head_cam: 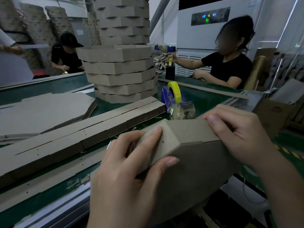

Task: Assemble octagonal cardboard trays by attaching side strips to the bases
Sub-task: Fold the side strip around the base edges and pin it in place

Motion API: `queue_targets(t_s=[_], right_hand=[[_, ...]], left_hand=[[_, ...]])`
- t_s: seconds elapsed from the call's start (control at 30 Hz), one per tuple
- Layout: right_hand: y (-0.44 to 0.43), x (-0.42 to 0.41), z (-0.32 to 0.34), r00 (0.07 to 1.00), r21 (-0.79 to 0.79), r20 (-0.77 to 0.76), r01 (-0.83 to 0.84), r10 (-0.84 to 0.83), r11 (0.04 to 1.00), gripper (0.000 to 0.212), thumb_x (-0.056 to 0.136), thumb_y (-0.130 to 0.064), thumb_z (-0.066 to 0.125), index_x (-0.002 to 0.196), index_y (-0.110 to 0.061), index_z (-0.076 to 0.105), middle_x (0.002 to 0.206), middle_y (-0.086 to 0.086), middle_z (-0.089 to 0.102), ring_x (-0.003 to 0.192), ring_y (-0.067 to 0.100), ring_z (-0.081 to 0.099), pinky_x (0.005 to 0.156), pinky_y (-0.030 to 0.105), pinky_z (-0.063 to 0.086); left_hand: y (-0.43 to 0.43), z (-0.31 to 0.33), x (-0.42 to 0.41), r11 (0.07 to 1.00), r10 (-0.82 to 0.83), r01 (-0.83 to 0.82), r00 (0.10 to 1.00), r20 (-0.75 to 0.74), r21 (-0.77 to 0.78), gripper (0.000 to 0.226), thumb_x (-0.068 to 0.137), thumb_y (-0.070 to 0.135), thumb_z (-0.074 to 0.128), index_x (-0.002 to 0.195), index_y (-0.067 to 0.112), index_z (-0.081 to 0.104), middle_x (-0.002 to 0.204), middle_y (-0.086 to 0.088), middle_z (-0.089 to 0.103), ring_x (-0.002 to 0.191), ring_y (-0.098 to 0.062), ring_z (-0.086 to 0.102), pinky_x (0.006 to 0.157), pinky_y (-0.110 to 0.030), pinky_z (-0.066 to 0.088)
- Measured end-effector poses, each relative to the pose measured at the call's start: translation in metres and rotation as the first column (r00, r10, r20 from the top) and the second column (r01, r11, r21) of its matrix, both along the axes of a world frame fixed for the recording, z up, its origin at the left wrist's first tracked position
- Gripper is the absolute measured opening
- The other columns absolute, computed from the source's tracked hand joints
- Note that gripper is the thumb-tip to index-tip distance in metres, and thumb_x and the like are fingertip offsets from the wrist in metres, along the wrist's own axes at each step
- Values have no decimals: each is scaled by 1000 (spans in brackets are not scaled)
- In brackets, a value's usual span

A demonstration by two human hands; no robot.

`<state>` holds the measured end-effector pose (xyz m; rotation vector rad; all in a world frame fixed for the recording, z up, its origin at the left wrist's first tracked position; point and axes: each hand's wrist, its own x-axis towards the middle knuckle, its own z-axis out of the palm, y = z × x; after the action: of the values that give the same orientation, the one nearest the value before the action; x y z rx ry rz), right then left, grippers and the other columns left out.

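Left hand (pixel 126 170) and right hand (pixel 241 134) grip cardboard tray (pixel 192 176)

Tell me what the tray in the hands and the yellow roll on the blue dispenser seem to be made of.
The tray looks like matte grey-brown cardboard: it has sharp fold creases and a punched hole. The yellow roll is probably glossy plastic tape, since its band shines.

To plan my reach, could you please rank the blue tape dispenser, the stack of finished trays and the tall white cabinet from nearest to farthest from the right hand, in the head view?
From the right hand on the tray:
1. Blue tape dispenser, just beyond, slightly left.
2. Stack of finished trays, farther left on the table.
3. Tall white cabinet, behind the table.
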<state>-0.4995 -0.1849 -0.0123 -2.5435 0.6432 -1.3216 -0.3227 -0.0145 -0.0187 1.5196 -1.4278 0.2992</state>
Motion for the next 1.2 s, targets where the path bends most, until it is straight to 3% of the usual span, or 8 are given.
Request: queue_targets(t_s=[0.1,0.3,0.43,0.53,0.63,0.8,1.03,1.2], right_hand=[[-2,11,-15,1000,-28,-6,3,-3,1000,44,98,-34,41,86,-5,71,80,6,66,78,22,63,66,41,49],[2,33,-35,998,-59,-60,-32,28,998,40,97,-30,41,83,-5,70,73,3,61,69,23,59,61,42,48],[14,51,-30,994,-45,-111,-18,13,999,37,95,-33,45,86,-9,71,78,-2,62,76,16,59,66,39,49],[18,59,-24,993,136,-60,-95,104,986,23,93,-23,55,94,-13,76,85,-8,67,84,4,61,76,21,48],[4,56,-16,990,443,-48,-98,133,891,19,93,-16,61,88,-24,78,83,-13,71,87,-2,62,75,8,43],[-12,55,-23,980,641,-33,-131,199,756,28,89,-30,67,77,-6,72,79,18,64,70,15,55,64,20,39],[-17,64,-28,951,679,36,-250,308,691,36,81,-35,58,79,0,68,75,19,59,70,10,54,65,18,40],[-23,65,-24,929,627,-46,-259,367,734,25,84,-34,56,76,-15,71,75,13,62,72,15,56,70,29,41]], left_hand=[[-1,-15,10,995,-5,9,999,-38,101,49,79,61,51,125,47,55,111,16,57,103,-11,58,74,-36,52],[3,-28,27,979,-44,53,998,-49,196,50,82,58,51,128,41,57,115,13,55,105,-12,59,77,-39,53],[-5,-14,26,966,-63,17,983,170,259,36,88,51,48,117,40,67,118,9,57,103,-15,57,77,-38,52],[-15,-2,19,936,-62,-73,928,368,344,38,90,48,42,116,39,68,111,4,64,98,-21,59,76,-35,50],[-21,-1,16,923,-57,-113,906,419,368,40,90,48,39,113,38,70,106,1,65,93,-23,61,71,-34,49],[-22,-5,20,926,-34,-121,917,398,357,38,90,47,40,111,39,71,104,1,65,92,-23,61,69,-35,48],[-23,-8,26,920,-9,-140,926,377,365,37,90,48,40,111,40,70,103,4,64,91,-22,60,69,-34,48],[-22,-5,32,900,-41,-139,917,397,414,40,89,50,38,113,41,69,104,2,64,87,-24,60,66,-39,50]])
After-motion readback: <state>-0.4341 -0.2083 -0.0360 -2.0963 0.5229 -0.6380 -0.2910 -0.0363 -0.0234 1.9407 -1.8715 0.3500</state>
